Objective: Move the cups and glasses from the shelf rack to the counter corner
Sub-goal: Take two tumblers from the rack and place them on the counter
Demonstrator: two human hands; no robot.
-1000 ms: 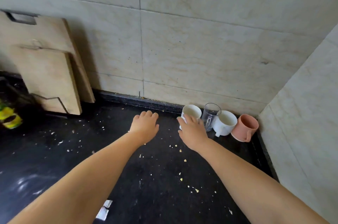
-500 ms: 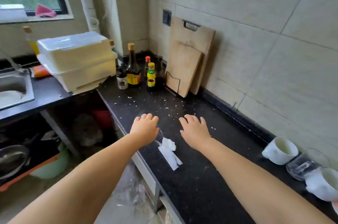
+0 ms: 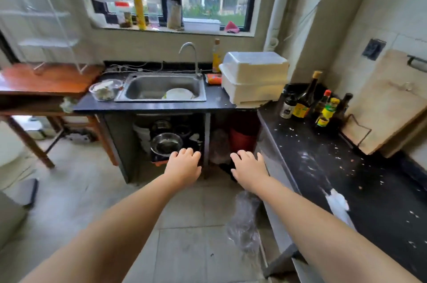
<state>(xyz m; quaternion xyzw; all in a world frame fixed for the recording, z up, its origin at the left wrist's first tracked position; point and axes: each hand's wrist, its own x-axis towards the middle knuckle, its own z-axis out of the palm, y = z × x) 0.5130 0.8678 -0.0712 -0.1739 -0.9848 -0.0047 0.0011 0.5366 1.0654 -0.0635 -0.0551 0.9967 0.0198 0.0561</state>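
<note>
Left hand [image 3: 183, 166] and right hand [image 3: 248, 167]: fingers [image 3: 184, 152] loosely extended and slightly apart, palms down, holding nothing, both raised in mid-air over the floor in front of the sink cabinet. Neither hand touches any surface. Task items: no cup or glass is visible in this view; the counter corner where they belong lies outside the picture to the right. The white wire shelf rack [image 3: 44, 14] stands at upper left on the wooden table [image 3: 46, 79], blurred; I cannot tell whether any cups or glasses sit on it. Judgement: the hands are empty and facing toward the rack side, so this looks like a transit between drop-off and pick-up. Around the hands: steel sink [image 3: 161, 87] with a plate in it, white lidded box [image 3: 254, 77] to its right, sauce bottles [image 3: 305, 102] and cutting boards [image 3: 388, 107] along the dark worktop [image 3: 335, 178], which is scattered with crumbs and carries a crumpled white paper [image 3: 337, 202]. A clear plastic bag [image 3: 245, 220] hangs off the worktop edge just beside the right forearm. Risks: the right arm could snag that bag in passing; the rack looks light and wiry, so a hurried grab could tip it or knock neighbouring glassware; crumbs may make a set-down glass sit unevenly.
</note>
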